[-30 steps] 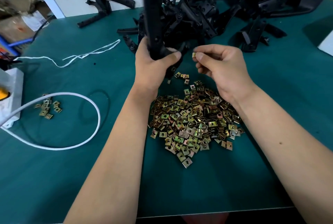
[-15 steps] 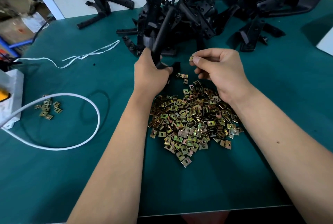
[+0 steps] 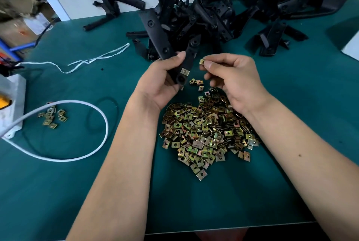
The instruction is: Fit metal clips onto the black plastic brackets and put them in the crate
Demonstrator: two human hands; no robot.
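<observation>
**Bracket in left hand, loose clip pinched in right**

Black bracket (image 3: 189,54) sits in the left hand (image 3: 161,83), fingers and thumb curled round its lower end, long arm angling up and away toward the far side of the table. One metal clip (image 3: 184,71) is already seated on the bracket, just above the thumb-side of the grip, near the round boss at the bottom end.

Right hand (image 3: 236,81) is level with the left, just beside it, not touching. Thumb and forefinger pinch a single loose clip (image 3: 202,62); other fingers curled in. The clip is held close to the bracket's edge, small gap between.

Below both hands and between the wrists: the main clip pile (image 3: 206,134) on the green table mat (image 3: 291,114). A few strays (image 3: 196,82) lie directly under the fingertips.

Beyond the hands: heap of unworked brackets (image 3: 223,13).

Out past the left forearm: a small cluster of clips (image 3: 52,114), a looped white cable (image 3: 83,149), white string (image 3: 93,60), a white box (image 3: 11,103) at the edge.
</observation>
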